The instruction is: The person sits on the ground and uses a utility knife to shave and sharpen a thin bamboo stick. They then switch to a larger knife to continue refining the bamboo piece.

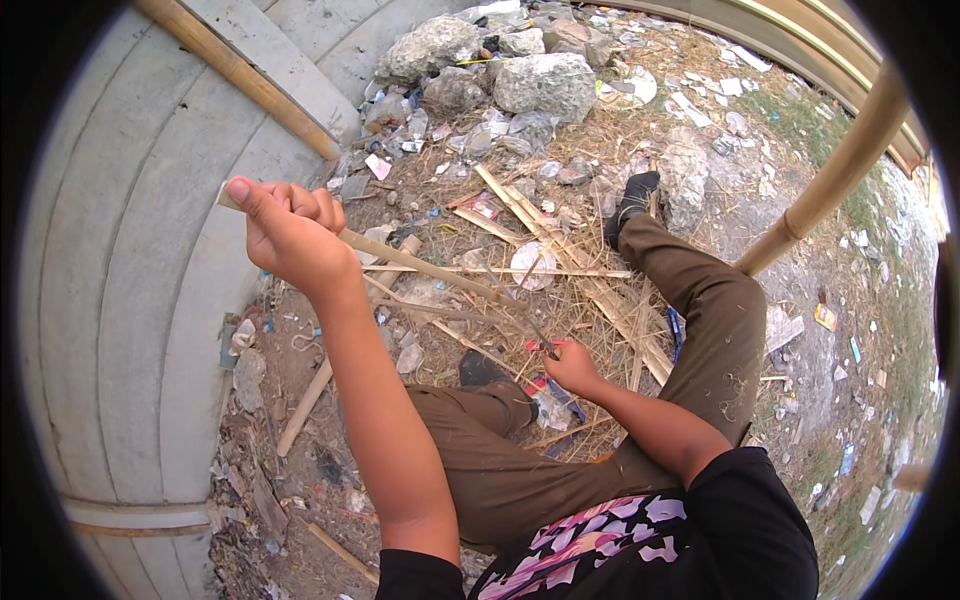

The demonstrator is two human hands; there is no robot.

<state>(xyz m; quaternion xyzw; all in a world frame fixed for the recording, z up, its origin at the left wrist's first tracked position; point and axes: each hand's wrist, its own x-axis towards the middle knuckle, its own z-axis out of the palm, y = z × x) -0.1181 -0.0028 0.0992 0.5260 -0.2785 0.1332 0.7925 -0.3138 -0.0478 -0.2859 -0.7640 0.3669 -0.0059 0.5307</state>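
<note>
My left hand, raised at the left, is closed around a long thin bamboo strip. One end of the strip pokes out past my thumb, and the rest slopes down to the right. Lower, between my knees, my right hand is closed on a knife with a narrow dark blade. The blade points up and left to the strip's far end; whether they touch I cannot tell. My fingers hide most of the knife's handle. Something red shows beside my right fingers.
Split bamboo pieces and shavings lie between my legs. A grey plank wall stands at my left, and pale rocks lie ahead. At the right a thick bamboo pole slants past my knee. Litter covers the ground.
</note>
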